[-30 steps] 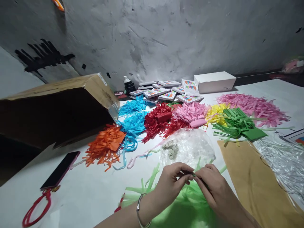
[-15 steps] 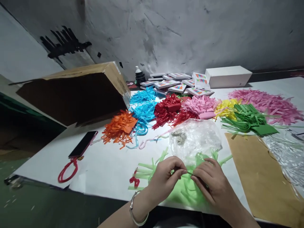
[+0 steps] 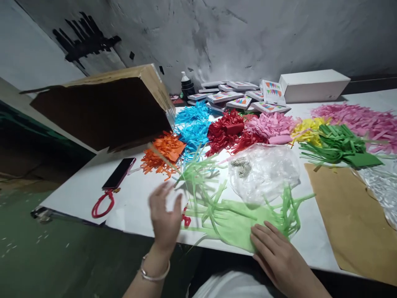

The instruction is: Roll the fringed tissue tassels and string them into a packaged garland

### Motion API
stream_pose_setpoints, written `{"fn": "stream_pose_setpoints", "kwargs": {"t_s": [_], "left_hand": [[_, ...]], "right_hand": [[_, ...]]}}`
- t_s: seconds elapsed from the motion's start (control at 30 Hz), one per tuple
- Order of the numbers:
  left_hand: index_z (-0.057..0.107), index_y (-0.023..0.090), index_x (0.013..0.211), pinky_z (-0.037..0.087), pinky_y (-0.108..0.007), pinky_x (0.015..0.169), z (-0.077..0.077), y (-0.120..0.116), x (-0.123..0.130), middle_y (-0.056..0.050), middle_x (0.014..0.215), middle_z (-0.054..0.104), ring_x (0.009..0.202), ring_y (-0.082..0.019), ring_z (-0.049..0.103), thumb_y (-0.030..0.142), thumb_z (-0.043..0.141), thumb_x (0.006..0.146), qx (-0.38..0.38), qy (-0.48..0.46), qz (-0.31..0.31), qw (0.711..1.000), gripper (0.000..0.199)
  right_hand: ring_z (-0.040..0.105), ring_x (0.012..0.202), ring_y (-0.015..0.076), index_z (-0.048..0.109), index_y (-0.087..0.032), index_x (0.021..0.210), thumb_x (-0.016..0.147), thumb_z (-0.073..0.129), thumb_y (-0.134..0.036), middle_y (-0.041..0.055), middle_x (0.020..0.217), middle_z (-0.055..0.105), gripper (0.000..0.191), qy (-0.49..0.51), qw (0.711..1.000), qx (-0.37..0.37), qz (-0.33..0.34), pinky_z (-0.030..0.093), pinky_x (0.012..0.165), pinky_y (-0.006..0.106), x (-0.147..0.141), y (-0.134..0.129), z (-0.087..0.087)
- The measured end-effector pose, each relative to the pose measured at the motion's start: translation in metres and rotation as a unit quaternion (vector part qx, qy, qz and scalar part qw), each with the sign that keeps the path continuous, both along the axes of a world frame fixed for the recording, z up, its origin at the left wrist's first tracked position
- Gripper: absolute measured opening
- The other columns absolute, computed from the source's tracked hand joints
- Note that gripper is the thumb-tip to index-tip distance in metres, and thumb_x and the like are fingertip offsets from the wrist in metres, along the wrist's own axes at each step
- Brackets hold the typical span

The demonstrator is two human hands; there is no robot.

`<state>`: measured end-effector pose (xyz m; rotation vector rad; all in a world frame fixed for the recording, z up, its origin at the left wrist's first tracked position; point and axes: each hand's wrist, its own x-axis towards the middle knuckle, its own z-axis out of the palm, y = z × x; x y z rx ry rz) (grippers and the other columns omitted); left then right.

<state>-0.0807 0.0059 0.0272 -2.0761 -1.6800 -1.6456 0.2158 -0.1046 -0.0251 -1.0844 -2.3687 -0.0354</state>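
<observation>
My left hand (image 3: 164,215), with a metal bangle at the wrist, is raised over the table's front edge, its fingers apart and nothing in them. Just beyond its fingertips is a loose bunch of light green strips (image 3: 198,171), partly blurred; whether it rests on the table I cannot tell. My right hand (image 3: 273,248) lies with fingers stretched on a light green tissue paper sheet (image 3: 238,227), whose ends are cut into fringe. Beside my left thumb a small red piece (image 3: 186,219) lies by the fringe.
Behind are piles of orange (image 3: 166,151), blue (image 3: 194,128), red (image 3: 226,130), pink (image 3: 273,126), yellow (image 3: 310,130) and green fringe (image 3: 344,142). A clear plastic bag (image 3: 269,169) lies mid-table, brown board (image 3: 347,219) right, phone (image 3: 119,174) left. Open carton (image 3: 158,95) and flat boxes (image 3: 238,101) stand farther back.
My hands have parted from their pinch over the green paper. The left moved left and opened; the right flattened onto the sheet. A green strip bunch now shows near the orange and blue piles.
</observation>
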Motion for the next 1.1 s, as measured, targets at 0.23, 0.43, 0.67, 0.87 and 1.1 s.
{"fn": "stream_pose_setpoints", "kwargs": {"t_s": [0.23,0.43,0.67,0.87,1.1], "left_hand": [[0.057,0.024,0.133,0.040,-0.047,0.115,-0.033,-0.035,0.091,-0.007,0.137,0.065,0.129,-0.025,0.056,0.051,0.059,0.095,-0.181,0.353,-0.417,0.818,0.046],[0.058,0.009,0.128,0.046,-0.064,0.097,-0.040,0.002,0.059,-0.028,0.135,0.060,0.124,-0.042,0.057,0.029,0.053,0.100,-0.228,0.353,-0.111,0.901,0.035],[0.059,0.021,0.123,0.042,-0.045,0.106,-0.046,-0.050,0.077,-0.006,0.126,0.070,0.116,-0.026,0.060,0.031,0.055,0.100,-0.143,0.279,-0.413,0.855,0.025],[0.063,0.019,0.104,0.051,-0.032,0.081,-0.046,-0.037,0.087,-0.005,0.095,0.073,0.091,-0.021,0.065,0.008,0.049,0.094,-0.270,0.245,-0.359,0.859,0.020],[0.062,0.017,0.089,0.046,-0.032,0.064,-0.033,-0.003,0.115,-0.008,0.089,0.069,0.076,-0.024,0.066,0.020,0.048,0.100,-0.369,0.329,-0.223,0.840,0.018]], "right_hand": [[0.066,0.116,0.0234,0.068,-0.008,0.111,0.094,0.042,0.003,0.0126,0.113,0.074,0.033,0.039,0.996,0.069,-0.035,0.054,0.103,0.043,0.013,-0.006,-0.017],[0.060,0.125,0.0240,0.067,-0.005,0.112,0.090,0.044,0.007,0.0147,0.117,0.072,0.034,0.072,0.995,0.065,-0.037,0.046,0.109,0.040,0.013,-0.011,-0.023],[0.059,0.121,0.0217,0.063,-0.005,0.120,0.094,0.047,0.002,0.0135,0.109,0.071,0.031,0.124,0.991,0.016,-0.047,0.042,0.108,0.040,0.012,-0.006,-0.017],[0.063,0.100,0.0234,0.062,-0.016,0.103,0.099,0.050,-0.010,0.0055,0.087,0.069,0.015,0.142,0.978,0.002,-0.154,0.043,0.096,0.043,0.016,0.000,-0.011],[0.059,0.068,0.0198,0.061,-0.021,0.088,0.101,0.052,-0.017,-0.0014,0.071,0.063,0.016,0.092,0.960,-0.034,-0.261,0.037,0.078,0.041,0.009,0.038,-0.012]]}}
